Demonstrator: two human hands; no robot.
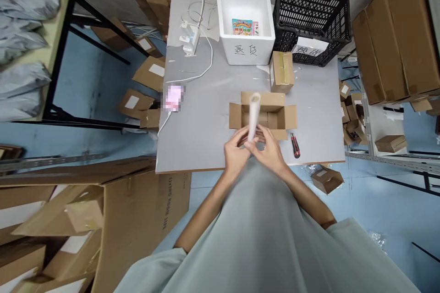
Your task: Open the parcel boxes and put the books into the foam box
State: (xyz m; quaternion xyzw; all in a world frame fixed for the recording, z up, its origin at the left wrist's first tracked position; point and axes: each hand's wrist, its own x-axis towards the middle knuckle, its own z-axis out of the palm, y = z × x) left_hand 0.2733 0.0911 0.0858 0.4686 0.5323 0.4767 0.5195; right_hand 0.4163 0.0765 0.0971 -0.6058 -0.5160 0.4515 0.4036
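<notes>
Between both hands stands a pale rolled tube (pixel 254 116), upright with its round open end toward me; whether it is paper or plastic I cannot tell. My left hand (pixel 237 147) closes on its lower part from the left. From the right, my right hand (pixel 267 148) grips the same lower part, thumb across the front. Just beyond the hands an opened cardboard box (pixel 290 117) lies on the grey table, its flaps folded outward. The tube covers part of the box's inside. A red and black utility knife (pixel 295 145) rests right of the box.
A white foam bin (pixel 245 50) with colourful packets (pixel 242 27) and a black plastic crate (pixel 311 22) stand at the back. A taped carton (pixel 282 72) sits before the crate. Left are a power strip (pixel 191 41), cables and a phone (pixel 173 98). A large carton (pixel 137 219) stands lower left.
</notes>
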